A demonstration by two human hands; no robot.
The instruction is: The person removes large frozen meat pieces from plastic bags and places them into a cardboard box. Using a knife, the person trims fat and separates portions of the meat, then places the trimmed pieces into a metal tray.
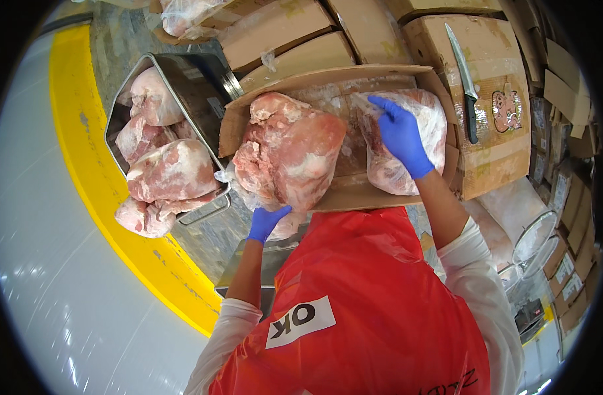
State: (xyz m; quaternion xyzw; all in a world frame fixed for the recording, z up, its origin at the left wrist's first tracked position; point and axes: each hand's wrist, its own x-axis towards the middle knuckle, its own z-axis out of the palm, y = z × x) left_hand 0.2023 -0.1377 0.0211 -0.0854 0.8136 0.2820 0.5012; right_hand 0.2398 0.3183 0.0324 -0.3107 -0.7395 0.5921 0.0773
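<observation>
A large piece of raw meat (295,155), pink with white fat, lies at the left end of an open cardboard box (354,181). Clear plastic bunches around its lower left edge. There, my blue-gloved left hand (267,222) grips the meat's near side, thumb showing, other fingers mostly hidden. At the box's right end sits a second meat piece (393,178) in clear plastic wrap. My right hand (403,138), also blue-gloved, rests over its upper left part, index finger stretched toward the wrap's edge. Its lower fingers are bent and partly hidden.
Left of the box, a metal bin (189,85) holds several meat pieces. A knife (464,79) with a black handle lies on a closed carton (489,158) at right. More cartons (275,29) stand beyond. A yellow-edged pale surface (71,131) curves along the left.
</observation>
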